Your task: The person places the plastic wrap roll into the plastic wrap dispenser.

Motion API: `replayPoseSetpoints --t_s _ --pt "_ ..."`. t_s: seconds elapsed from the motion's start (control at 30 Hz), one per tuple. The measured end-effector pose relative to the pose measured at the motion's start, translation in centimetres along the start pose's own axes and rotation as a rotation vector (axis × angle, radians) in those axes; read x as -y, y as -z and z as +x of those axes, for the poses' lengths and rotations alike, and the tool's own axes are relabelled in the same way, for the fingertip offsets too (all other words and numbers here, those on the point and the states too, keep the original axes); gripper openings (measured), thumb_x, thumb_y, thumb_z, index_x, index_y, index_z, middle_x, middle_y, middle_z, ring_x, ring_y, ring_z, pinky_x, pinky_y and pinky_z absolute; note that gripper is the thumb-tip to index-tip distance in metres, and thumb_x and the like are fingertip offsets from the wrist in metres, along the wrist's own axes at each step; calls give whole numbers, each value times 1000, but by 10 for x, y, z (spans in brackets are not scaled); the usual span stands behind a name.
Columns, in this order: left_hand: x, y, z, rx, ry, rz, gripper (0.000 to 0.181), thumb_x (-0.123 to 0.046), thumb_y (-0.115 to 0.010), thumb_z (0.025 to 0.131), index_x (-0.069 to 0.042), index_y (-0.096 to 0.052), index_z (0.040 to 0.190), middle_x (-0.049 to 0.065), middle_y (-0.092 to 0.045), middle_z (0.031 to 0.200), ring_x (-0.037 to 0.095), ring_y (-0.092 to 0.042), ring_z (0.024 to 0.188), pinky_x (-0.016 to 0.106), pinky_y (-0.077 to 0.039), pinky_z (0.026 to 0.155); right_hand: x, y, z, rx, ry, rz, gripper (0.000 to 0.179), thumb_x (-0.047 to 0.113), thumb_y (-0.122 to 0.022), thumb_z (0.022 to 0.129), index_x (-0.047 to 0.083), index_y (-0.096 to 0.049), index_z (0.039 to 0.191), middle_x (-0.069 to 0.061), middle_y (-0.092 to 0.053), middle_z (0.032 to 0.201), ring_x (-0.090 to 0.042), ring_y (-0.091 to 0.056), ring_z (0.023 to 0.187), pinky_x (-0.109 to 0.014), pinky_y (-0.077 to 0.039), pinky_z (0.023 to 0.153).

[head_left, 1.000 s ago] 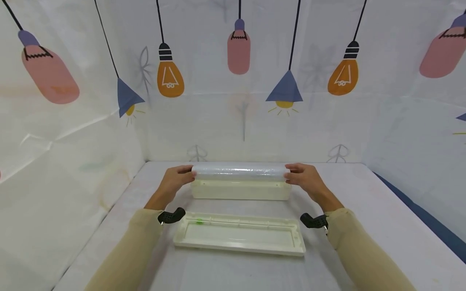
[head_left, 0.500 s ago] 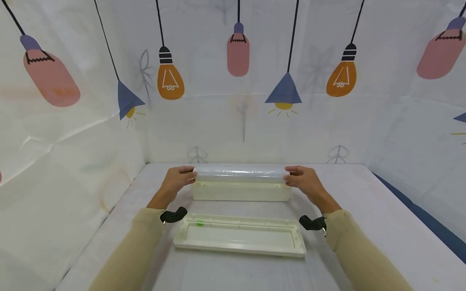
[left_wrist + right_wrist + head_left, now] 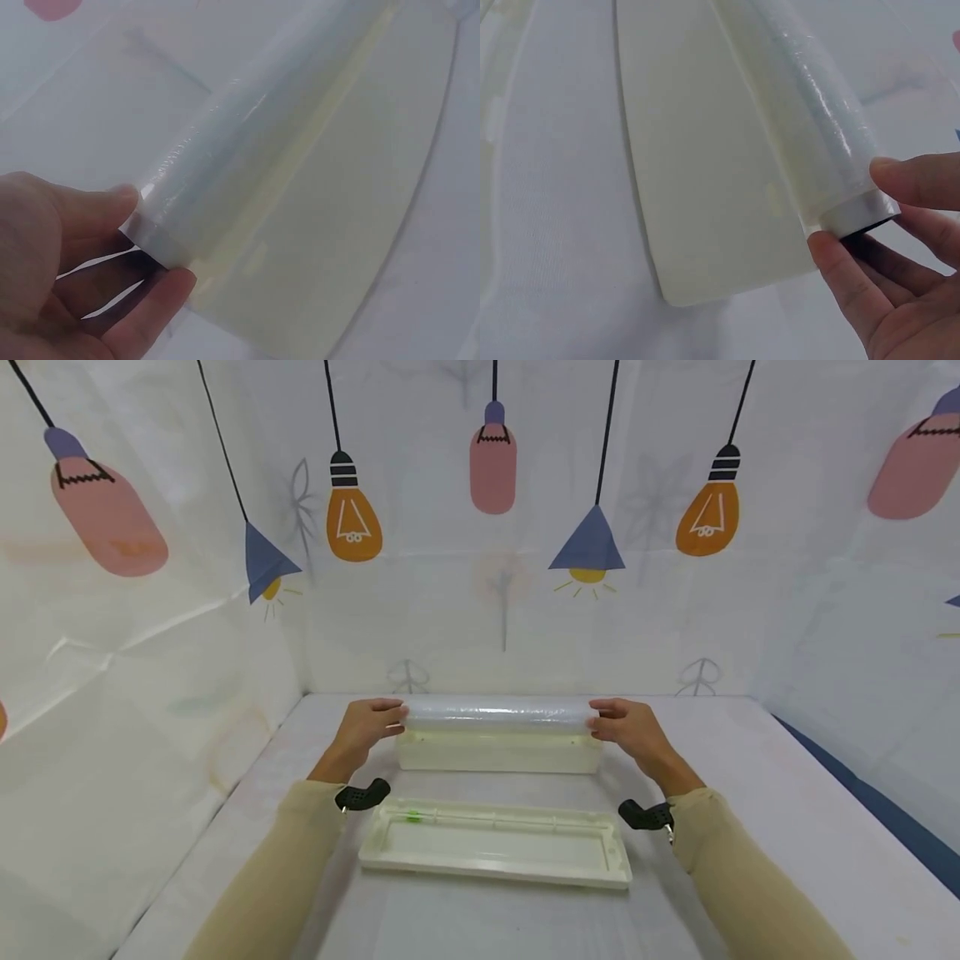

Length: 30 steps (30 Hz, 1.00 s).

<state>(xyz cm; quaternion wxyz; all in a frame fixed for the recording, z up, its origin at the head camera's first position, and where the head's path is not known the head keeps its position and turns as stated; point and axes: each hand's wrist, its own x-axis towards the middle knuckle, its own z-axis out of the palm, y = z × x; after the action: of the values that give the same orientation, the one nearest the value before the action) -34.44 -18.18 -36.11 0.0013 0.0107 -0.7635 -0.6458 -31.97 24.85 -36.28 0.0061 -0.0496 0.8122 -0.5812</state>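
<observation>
A clear, shiny roll of cling film (image 3: 498,714) lies lengthwise across the top of a long cream box (image 3: 498,753). At its left end my left hand (image 3: 363,731) holds it, thumb (image 3: 112,201) on top of the film and other fingers at the core's end. My right hand (image 3: 636,732) grips the opposite end in the same way, thumb (image 3: 911,178) on the film and a fingertip at the box's corner. The roll hides the inside of the box.
A shallow cream lid (image 3: 491,843) with a small green piece (image 3: 413,817) on its slotted bar lies inner side up, nearer than the box. Both rest on a white-covered table (image 3: 765,860). Behind rises a white sheet (image 3: 435,618) printed with lamps.
My left hand has shifted slightly to the right at the roll's end. The roll, box and lid look much the same, and my right hand keeps its hold.
</observation>
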Motion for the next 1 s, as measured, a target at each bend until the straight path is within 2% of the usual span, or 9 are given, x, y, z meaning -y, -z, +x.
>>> replayPoseSetpoints --t_s 0.37,0.6,0.83,1.0 --pt "1 6 1 8 26 -22 42 -10 -68 97 12 -59 131 27 -59 132 35 -62 116 35 -56 91 0 -1 0 1 2 34 54 14 -69 96 -3 -50 143 -27 -48 142 -37 -61 119 -44 -49 101" --pt "-3 6 2 32 13 -9 42 -9 -67 98 13 -57 132 26 -59 131 38 -58 120 36 -55 93 2 -1 -1 -6 11 22 54 14 -69 96 -3 -50 144 -27 -48 143 -40 -59 121 -41 -50 100" --pt "-4 6 0 29 27 142 43 -16 -68 97 7 -60 133 23 -60 134 33 -62 119 42 -45 106 2 -1 -2 -15 7 0 53 16 -69 96 -2 -51 143 -27 -50 141 -38 -61 119 -37 -51 98" --pt "-1 5 0 25 22 152 44 -19 -67 98 6 -60 134 23 -59 135 35 -60 121 47 -38 112 0 -1 -2 -29 0 -24 52 17 -69 96 -1 -53 143 -26 -52 140 -35 -64 115 -39 -50 99"
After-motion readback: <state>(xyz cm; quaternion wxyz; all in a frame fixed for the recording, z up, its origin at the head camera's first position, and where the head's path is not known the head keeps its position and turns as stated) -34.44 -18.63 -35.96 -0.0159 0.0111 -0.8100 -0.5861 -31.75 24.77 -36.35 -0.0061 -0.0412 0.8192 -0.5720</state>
